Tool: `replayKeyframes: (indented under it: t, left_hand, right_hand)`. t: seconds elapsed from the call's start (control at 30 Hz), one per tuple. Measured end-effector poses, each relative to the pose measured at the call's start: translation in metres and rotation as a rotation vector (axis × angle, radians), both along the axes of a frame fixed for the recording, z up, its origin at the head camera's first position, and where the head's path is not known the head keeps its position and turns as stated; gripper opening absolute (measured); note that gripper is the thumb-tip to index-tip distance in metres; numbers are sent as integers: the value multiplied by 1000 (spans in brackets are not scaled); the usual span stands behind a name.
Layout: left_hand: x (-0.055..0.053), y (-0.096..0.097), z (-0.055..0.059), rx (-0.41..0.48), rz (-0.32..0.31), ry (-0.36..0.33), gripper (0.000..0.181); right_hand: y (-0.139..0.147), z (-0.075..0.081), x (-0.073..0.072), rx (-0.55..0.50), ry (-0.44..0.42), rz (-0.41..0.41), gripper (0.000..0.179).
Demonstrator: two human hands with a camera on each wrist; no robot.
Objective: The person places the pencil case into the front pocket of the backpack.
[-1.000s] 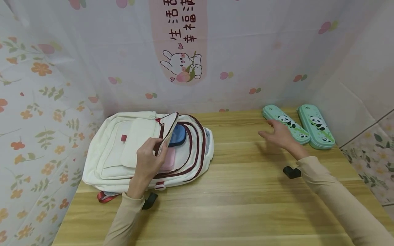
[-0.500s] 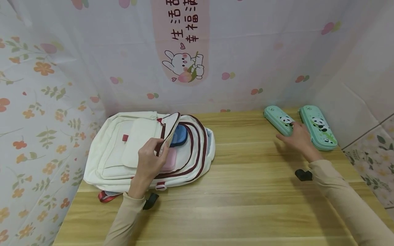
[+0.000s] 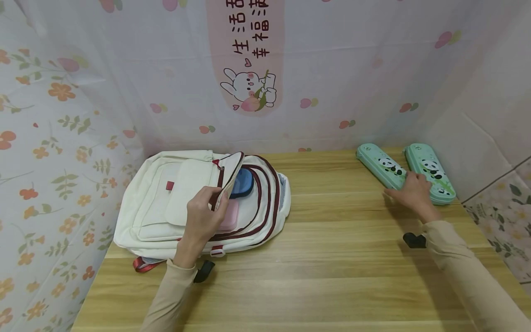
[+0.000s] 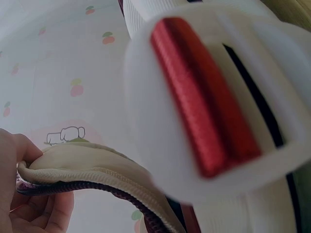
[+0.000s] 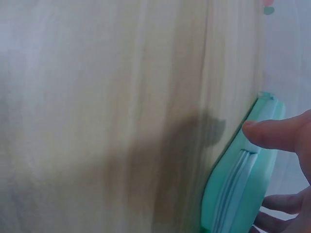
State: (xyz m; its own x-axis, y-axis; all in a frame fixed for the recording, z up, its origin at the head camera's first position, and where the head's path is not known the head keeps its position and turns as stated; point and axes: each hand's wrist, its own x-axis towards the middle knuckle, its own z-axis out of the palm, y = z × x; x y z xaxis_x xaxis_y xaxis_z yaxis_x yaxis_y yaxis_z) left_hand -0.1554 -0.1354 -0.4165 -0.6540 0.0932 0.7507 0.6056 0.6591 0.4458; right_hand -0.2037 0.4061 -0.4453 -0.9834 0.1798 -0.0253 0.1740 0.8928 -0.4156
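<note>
A white backpack (image 3: 153,207) with dark red zips lies on its back at the left of the table. My left hand (image 3: 204,213) pinches the edge of its front pocket flap (image 4: 97,167) and lifts it. Inside the opened pocket show a blue rounded case (image 3: 243,183) and a flat pink item (image 3: 229,216), both partly covered by the flap. At the right, my right hand (image 3: 414,191) grips the near end of a mint-green panda pencil case (image 3: 378,161), thumb on one side and fingers on the other. That end is hidden under the hand.
A second mint-green panda pencil case (image 3: 429,166) lies just right of the gripped one, close to the right wall. A red strap loop (image 3: 145,266) pokes out below the backpack. Patterned cloth (image 3: 323,83) hangs behind the wooden table (image 3: 323,258).
My right hand has moved right and towards me, from over the left pencil case onto its near end, and closed round it. The left hand keeps holding the flap up.
</note>
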Motion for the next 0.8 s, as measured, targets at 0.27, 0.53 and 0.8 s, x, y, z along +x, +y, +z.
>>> replayKeyframes:
  t: [0.27,0.53,0.8]
  left_hand:
    - [0,0,-1,9,0,12,10]
    - [0,-1,-2,25,8,15,10]
    - [-2,-4,-1,34,16,40,8]
  right_hand:
    - [0,-2,7,46,-40,16,83]
    - [-1,-8,10,30,-2,-4,76]
    - [-5,-14,17,9,76,-46,78]
